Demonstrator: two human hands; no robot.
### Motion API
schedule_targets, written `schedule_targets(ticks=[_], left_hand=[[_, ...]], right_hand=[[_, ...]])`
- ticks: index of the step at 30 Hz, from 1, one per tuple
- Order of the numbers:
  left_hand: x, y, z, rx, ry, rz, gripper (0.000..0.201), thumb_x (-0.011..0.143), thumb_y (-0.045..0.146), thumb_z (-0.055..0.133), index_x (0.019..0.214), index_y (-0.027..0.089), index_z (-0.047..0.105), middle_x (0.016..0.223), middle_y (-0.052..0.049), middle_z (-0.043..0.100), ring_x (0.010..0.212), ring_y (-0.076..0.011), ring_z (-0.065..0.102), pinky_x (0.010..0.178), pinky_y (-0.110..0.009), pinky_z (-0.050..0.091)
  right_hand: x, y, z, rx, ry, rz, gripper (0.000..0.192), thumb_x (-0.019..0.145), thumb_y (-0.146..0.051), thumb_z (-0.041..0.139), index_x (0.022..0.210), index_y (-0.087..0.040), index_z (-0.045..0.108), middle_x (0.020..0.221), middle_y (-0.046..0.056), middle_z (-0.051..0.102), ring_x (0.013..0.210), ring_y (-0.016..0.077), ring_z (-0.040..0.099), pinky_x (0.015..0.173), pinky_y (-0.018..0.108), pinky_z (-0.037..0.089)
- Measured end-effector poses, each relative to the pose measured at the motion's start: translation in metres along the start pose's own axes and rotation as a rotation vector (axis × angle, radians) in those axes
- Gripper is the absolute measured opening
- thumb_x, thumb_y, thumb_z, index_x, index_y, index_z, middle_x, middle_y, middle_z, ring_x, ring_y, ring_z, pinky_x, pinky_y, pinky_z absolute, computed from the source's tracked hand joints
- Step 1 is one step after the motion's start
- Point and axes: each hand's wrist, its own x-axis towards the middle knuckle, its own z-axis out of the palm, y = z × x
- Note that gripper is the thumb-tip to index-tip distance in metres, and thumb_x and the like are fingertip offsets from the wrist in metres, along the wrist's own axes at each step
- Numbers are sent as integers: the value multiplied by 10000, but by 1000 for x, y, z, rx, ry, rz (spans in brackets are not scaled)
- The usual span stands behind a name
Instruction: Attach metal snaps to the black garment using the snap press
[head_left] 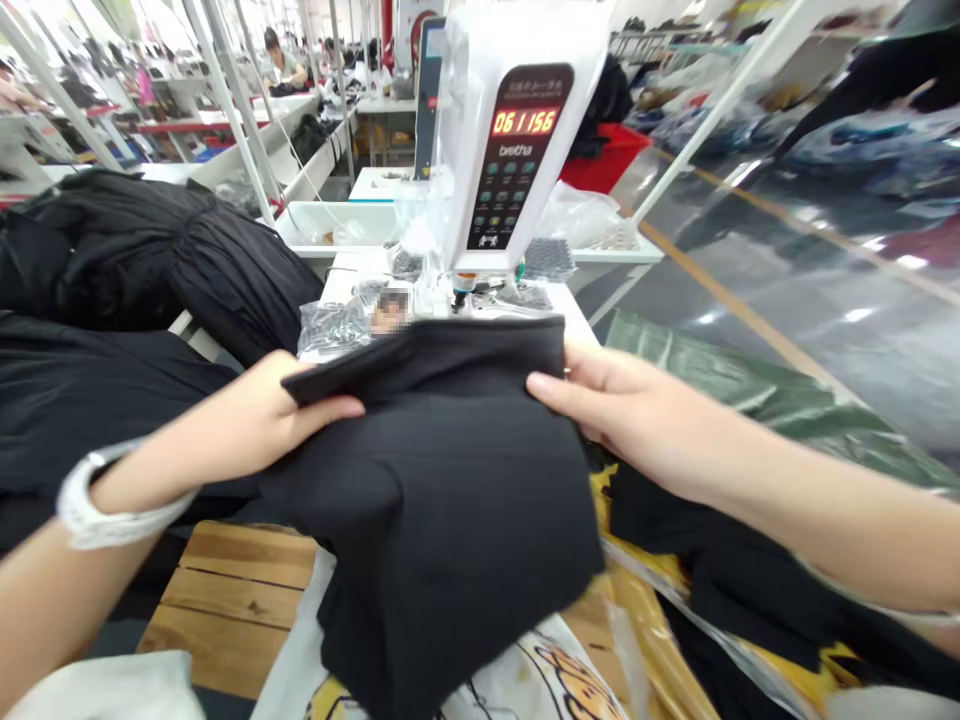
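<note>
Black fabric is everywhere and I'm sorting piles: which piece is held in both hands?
The folded black piece in front of the sewing machine, pinched by left hand and right hand; the other black heaps lie untouched.

At the centre of the frame the black fabric [442, 470] fills the space between the left hand [259, 425] and the right hand [622, 405], both pinching its upper edge. Just beyond that edge, upper centre, the white machine head [517, 140] blocks the way forward, with small plastic packets [334, 325] crowding its base. The left side is walled off by heaped dark garments [135, 260]. Lower left, a strip of bare wooden surface [225, 600] lies open. To the right, green sheeting [750, 390] and more black cloth [720, 570] cover the bench; the aisle floor [825, 290] beyond is open.
</note>
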Motion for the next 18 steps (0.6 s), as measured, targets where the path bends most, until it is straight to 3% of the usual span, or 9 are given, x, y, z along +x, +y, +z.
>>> schedule_targets(ticks=[2, 3, 5, 7, 9, 14, 16, 18], left_hand=[[4, -19, 9, 77, -218, -73, 141, 545, 251, 763, 633, 171, 686, 572, 4, 626, 612, -203, 597, 513, -235, 491], [6, -32, 17, 59, -256, -106, 140, 581, 270, 742, 665, 171, 690, 617, -7, 649, 642, -209, 607, 538, -244, 502], [10, -58, 34, -55, -202, -172, 215, 627, 309, 714, 790, 170, 693, 753, -38, 689, 752, -236, 627, 634, -285, 528], [18, -74, 48, -158, -117, -228, 330, 648, 344, 701, 925, 168, 669, 906, -67, 690, 864, -254, 626, 732, -322, 530], [30, -76, 53, -211, -84, -251, 417, 634, 354, 716, 996, 162, 642, 1005, -83, 669, 933, -262, 616, 792, -339, 519], [62, -58, 44, -218, -199, -204, 525, 484, 261, 809, 975, 161, 649, 999, -71, 671, 968, -289, 604, 809, -350, 520], [70, -69, 50, -191, -277, -270, 491, 492, 243, 801, 957, 175, 659, 988, -59, 675, 955, -280, 611, 794, -342, 526], [73, -95, 64, -154, -351, -384, 462, 515, 232, 786, 959, 193, 664, 995, -50, 675, 933, -262, 623, 786, -331, 526]], right_hand=[[6, 17, 1, 87, -171, 220, 270, 675, -289, 691, 926, -224, 614, 711, -25, 652, 655, 144, 633, 580, 251, 535], [8, 29, 2, 140, -217, 317, 303, 688, -302, 675, 973, -241, 594, 717, -30, 657, 645, 140, 634, 578, 251, 534], [15, 54, 3, 230, -200, 421, 356, 690, -308, 662, 1028, -253, 563, 759, -27, 669, 652, 139, 637, 603, 262, 535], [23, 72, 3, 263, -167, 442, 368, 666, -288, 675, 1014, -233, 566, 826, -13, 674, 708, 144, 638, 665, 276, 532], [33, 78, 0, 215, -165, 416, 329, 637, -239, 692, 948, -203, 590, 840, -4, 666, 750, 146, 626, 688, 271, 521], [53, 70, -15, 27, -1, 124, 231, 598, -161, 705, 804, -199, 610, 629, -44, 552, 588, 87, 520, 532, 187, 443], [56, 84, -20, 55, 31, 176, 232, 587, -171, 708, 787, -202, 597, 602, -52, 531, 539, 74, 496, 504, 180, 420], [55, 113, -22, 136, -1, 387, 247, 589, -184, 688, 811, -200, 581, 670, -41, 586, 575, 90, 543, 549, 202, 451]])
